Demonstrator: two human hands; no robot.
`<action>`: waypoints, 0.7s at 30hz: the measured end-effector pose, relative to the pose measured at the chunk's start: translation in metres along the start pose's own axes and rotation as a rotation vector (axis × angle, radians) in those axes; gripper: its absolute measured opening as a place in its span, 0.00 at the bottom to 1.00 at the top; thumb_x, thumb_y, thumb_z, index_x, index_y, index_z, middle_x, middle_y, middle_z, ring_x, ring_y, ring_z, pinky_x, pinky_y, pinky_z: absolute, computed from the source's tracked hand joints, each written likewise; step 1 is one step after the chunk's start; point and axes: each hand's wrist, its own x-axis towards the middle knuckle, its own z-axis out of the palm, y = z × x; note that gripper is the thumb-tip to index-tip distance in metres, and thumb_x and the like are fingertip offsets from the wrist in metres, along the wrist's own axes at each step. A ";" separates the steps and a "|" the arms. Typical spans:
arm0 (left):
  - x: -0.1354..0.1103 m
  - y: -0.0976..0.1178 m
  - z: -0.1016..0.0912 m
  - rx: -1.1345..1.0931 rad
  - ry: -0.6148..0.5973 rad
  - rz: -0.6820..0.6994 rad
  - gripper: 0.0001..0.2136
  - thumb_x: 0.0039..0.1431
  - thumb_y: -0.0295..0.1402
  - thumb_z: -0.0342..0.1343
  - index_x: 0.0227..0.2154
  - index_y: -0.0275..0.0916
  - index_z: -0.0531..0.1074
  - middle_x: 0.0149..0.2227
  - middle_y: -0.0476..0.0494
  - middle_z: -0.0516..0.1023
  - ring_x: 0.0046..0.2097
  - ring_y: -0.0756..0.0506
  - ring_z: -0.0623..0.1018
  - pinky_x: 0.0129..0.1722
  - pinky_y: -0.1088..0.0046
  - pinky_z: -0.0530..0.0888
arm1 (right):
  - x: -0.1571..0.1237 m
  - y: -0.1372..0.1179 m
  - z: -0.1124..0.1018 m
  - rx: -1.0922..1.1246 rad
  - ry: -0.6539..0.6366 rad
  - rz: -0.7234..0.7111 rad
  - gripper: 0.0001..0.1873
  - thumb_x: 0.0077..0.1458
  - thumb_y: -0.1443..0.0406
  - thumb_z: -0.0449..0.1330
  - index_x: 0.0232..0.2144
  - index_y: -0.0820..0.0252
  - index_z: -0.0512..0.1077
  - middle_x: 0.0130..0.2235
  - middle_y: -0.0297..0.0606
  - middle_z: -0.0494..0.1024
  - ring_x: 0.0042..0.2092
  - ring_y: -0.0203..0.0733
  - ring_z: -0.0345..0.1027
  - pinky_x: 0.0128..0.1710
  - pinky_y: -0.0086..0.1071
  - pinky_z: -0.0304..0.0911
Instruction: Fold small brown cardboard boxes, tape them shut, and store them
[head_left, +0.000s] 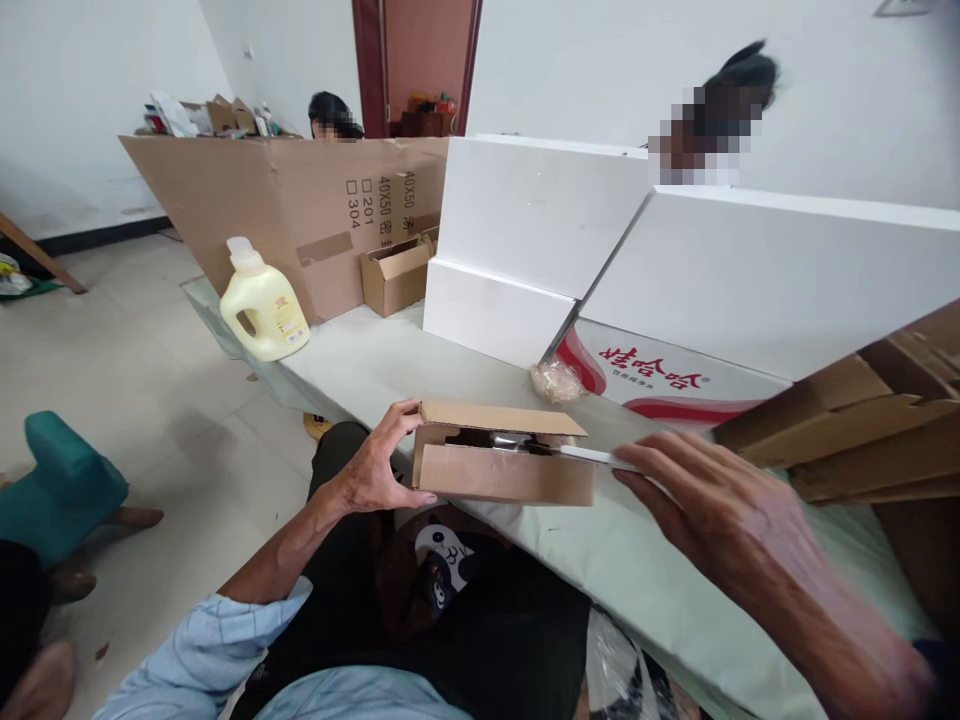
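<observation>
A small brown cardboard box [504,470] lies at the near edge of the pale table [390,365], its top flaps partly apart with something dark and shiny inside. My left hand [379,462] grips the box's left end, fingers curled over the top and thumb underneath. My right hand [701,500] reaches in from the right, fingers together and pinching a thin pale strip [592,455] that runs into the box opening. The hand is slightly blurred.
A yellow detergent jug [264,305] stands at the table's left end. Behind are a big cardboard sheet [300,200], a small open carton [396,272], white foam boards [540,215], a red-printed box [652,380] and stacked flat cartons [862,430]. Two people sit behind the boards.
</observation>
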 end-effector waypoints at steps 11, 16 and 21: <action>0.004 -0.002 -0.009 0.027 -0.072 -0.031 0.47 0.46 0.38 0.80 0.69 0.44 0.64 0.75 0.28 0.56 0.75 0.25 0.63 0.72 0.43 0.69 | -0.152 0.078 0.121 0.159 0.032 0.521 0.27 0.69 0.42 0.56 0.31 0.55 0.78 0.30 0.39 0.82 0.31 0.50 0.79 0.27 0.38 0.73; 0.010 0.003 -0.011 0.060 -0.097 0.006 0.48 0.47 0.39 0.80 0.70 0.46 0.64 0.75 0.28 0.56 0.75 0.23 0.62 0.72 0.40 0.68 | -0.077 0.046 0.080 0.218 0.256 0.444 0.15 0.71 0.51 0.62 0.49 0.54 0.77 0.47 0.43 0.81 0.40 0.46 0.78 0.34 0.36 0.73; 0.013 0.007 -0.011 0.071 -0.103 0.013 0.49 0.47 0.39 0.80 0.71 0.46 0.62 0.74 0.27 0.57 0.75 0.24 0.63 0.72 0.39 0.68 | 0.020 0.015 0.047 0.059 0.211 -0.001 0.16 0.71 0.58 0.64 0.57 0.54 0.73 0.53 0.47 0.79 0.53 0.54 0.74 0.50 0.45 0.72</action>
